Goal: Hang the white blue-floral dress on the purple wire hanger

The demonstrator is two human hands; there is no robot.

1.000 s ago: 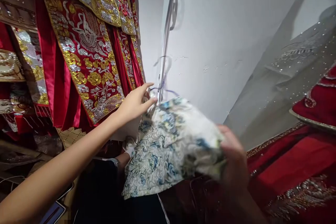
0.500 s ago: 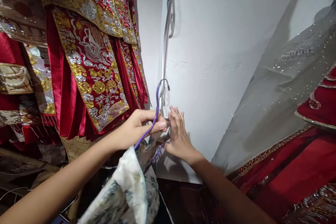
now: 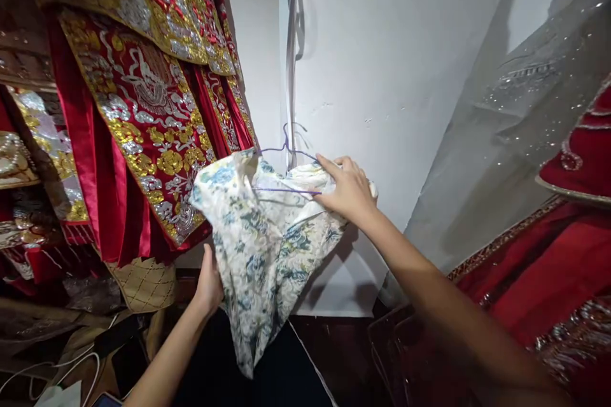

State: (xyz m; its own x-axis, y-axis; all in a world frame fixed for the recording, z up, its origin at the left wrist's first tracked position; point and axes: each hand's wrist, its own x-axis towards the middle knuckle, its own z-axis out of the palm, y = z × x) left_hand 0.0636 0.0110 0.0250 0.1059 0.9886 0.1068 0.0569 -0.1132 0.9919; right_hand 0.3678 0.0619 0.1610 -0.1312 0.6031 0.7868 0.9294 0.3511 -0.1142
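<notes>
A white floral blouse (image 3: 252,248) with blue and green flowers hangs from a thin purple hanger (image 3: 286,190). The hanger's hook stands upright near the wall, by a white vertical strip. My right hand (image 3: 351,191) is closed around the right shoulder end of the hanger and the cloth there. One finger lies along the sloping arm, and the thumb is at the lower bar. At the blouse's lower left side, my left hand (image 3: 210,286) has its thumb stretched up, apart from the cloth. Its other fingers are hidden behind the fabric.
Red garments with gold and silver embroidery (image 3: 157,114) hang on the left. At the right are a sheer sparkling veil (image 3: 515,95) and a red beaded dress (image 3: 534,267). White cables (image 3: 71,356) lie at lower left. A white wall (image 3: 382,63) stands behind.
The blouse has turned from edge-on to spread out facing me on the hanger. My left hand has left the hanger and dropped to the lower left; my right hand has moved right and up.
</notes>
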